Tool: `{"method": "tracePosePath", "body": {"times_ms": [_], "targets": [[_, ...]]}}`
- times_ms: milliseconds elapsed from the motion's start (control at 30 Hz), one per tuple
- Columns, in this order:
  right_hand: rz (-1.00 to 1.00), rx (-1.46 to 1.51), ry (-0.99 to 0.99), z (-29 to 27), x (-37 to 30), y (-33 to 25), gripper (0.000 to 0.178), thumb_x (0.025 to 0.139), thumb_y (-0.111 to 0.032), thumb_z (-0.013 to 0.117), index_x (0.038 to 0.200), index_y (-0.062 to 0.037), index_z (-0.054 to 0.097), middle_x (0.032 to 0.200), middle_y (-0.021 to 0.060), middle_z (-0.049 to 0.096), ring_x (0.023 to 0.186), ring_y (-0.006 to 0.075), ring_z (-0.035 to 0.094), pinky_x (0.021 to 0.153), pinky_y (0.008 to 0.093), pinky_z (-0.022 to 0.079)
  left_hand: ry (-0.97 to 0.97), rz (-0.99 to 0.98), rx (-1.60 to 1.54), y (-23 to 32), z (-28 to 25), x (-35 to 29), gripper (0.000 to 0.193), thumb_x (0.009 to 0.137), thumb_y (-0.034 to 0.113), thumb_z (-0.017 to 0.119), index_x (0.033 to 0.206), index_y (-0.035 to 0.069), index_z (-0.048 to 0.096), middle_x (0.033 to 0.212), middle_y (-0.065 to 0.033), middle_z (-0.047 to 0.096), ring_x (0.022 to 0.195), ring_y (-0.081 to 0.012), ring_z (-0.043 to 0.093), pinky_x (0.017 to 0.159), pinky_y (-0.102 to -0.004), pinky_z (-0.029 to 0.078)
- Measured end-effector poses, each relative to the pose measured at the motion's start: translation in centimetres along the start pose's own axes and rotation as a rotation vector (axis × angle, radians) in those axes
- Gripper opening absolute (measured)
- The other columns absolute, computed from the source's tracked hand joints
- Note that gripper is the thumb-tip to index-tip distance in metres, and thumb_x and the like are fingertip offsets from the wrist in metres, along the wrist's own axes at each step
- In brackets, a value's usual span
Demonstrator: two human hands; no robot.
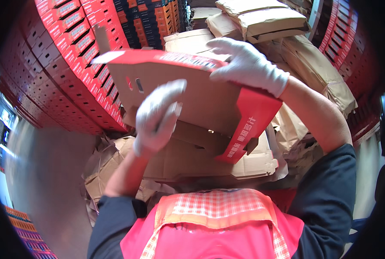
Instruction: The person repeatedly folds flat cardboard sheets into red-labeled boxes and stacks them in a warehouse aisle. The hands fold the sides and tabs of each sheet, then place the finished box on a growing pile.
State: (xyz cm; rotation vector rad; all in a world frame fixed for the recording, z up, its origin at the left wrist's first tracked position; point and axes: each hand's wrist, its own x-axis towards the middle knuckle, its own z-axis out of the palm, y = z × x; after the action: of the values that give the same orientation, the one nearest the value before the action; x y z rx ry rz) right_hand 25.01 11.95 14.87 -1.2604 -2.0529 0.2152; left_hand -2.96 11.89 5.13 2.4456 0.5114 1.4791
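A partly folded cardboard box, red outside and plain brown inside, is tilted up in front of me. My right hand, in a white glove, grips its upper edge near the right corner. A red side panel with white printing hangs down at the right. My left hand, also gloved in white and slightly blurred, is in front of the brown inner face, thumb and fingers apart, holding nothing I can see. Below the box lie flat brown cardboard sheets, partly covered by it.
Tall stacks of red boxes rise at the left, with more red boxes at the far right. Black and orange boxes stand behind. Brown paper-wrapped bundles are piled at the back and right. Grey floor shows at the left.
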Motion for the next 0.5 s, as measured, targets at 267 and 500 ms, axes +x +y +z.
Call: {"method": "tracePosePath", "body": {"times_ms": [267,500], "targets": [[0.685,0.925,-0.082,1.5,-11.6,12.2,0.041,0.090,-0.036,0.065,0.111,-0.0009,0.066,0.098,0.0088,0.070,0.082,0.0194,0.067,0.078,0.0336,0.057,0.301,-0.242,-0.175,4.1,-4.0,-6.7,0.081,0.093,0.061,0.046,0.138,-0.007,0.049,0.137,-0.0252,0.052,0.125,-0.0359,0.052,0.107,-0.0478,0.038],[0.817,0.596,-0.065,11.4,-18.2,16.4,0.015,0.093,-0.013,0.061,0.096,-0.0029,0.072,0.083,0.0034,0.069,0.071,0.0165,0.063,0.067,0.0320,0.053,-0.319,0.117,0.201,7.7,3.0,3.7,0.093,0.060,0.049,0.084,0.134,0.002,0.055,0.129,-0.0241,0.053,0.119,-0.0420,0.053,0.103,-0.0518,0.040]]}}
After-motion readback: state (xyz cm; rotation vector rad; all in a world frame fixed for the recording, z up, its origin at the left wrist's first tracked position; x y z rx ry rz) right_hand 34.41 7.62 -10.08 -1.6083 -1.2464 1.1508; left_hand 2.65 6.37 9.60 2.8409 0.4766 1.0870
